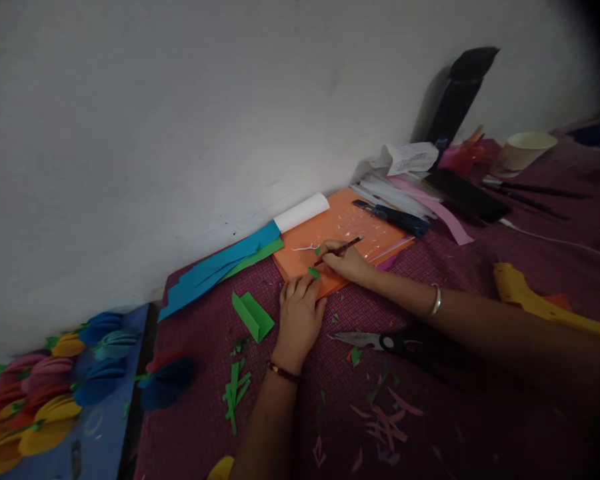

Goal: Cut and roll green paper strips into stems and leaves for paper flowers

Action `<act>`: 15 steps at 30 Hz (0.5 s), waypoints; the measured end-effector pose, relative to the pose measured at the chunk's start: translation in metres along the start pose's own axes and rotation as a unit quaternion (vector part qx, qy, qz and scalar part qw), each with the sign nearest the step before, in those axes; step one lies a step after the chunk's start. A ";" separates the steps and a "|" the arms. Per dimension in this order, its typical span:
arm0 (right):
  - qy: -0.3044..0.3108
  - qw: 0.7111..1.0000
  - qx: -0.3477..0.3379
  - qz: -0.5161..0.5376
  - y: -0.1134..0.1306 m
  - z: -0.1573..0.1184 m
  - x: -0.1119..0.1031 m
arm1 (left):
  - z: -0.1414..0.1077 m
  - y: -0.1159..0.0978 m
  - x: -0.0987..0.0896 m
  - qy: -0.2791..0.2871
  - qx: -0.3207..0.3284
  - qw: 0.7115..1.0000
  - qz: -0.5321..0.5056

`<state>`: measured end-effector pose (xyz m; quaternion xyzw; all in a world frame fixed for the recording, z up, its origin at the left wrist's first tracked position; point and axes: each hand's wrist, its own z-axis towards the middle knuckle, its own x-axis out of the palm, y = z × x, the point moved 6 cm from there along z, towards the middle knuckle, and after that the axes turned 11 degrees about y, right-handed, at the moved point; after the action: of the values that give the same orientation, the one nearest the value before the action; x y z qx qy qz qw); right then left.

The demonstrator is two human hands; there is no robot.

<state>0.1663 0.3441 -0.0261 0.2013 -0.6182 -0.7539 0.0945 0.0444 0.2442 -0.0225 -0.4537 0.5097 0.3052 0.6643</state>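
My right hand [345, 263] grips a dark pencil [351, 244], its tip pointing down and left toward the orange paper sheets [337, 212]. A small green paper piece [314, 273] lies on the orange paper between the pencil tip and my left fingertips. Stretched over the near left edge of the orange paper, my left hand [300, 317] rests with its fingers extended. Left of it is a folded green paper [253, 316], with several green strips [236, 393] closer to me. Under my right forearm, scissors [363, 340] lie on the checked cloth.
Blue paper sheets [220, 263] and a white roll [301, 212] lie along the wall. A cutter knife [395, 217], a phone [465, 195] and a paper cup [525, 152] are behind. A yellow glue gun [535, 303] lies right; colourful paper ornaments [50, 423] sit left; pink scraps [387, 427] lie in front.
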 end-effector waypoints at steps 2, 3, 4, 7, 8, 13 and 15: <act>0.004 1.000 -0.007 -0.004 0.000 0.000 0.001 | 0.000 0.000 0.000 -0.001 -0.001 1.000 0.001; 0.003 1.000 -0.010 -0.008 0.000 0.001 0.001 | 0.000 0.000 0.000 -0.002 -0.002 1.000 0.002; 0.001 1.000 -0.013 -0.014 0.000 0.001 0.002 | 0.000 0.000 0.000 -0.003 -0.001 1.000 0.003; 0.002 1.000 -0.012 -0.026 -0.001 0.002 0.003 | 0.000 0.000 0.001 -0.001 -0.001 1.000 0.006; 0.002 1.000 -0.010 -0.028 -0.002 0.002 0.003 | 0.000 0.000 0.001 -0.001 0.000 1.000 0.007; 0.010 0.999 -0.004 -0.040 0.001 0.002 0.002 | 0.000 0.000 0.001 0.000 0.001 1.000 0.012; 0.017 0.999 -0.003 -0.042 0.002 0.001 0.002 | 0.000 -0.001 0.000 0.000 0.000 1.000 0.012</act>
<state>0.1639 0.3442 -0.0238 0.2397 -0.6055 -0.7553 0.0743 0.0449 0.2437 -0.0227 -0.4470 0.5154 0.3134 0.6606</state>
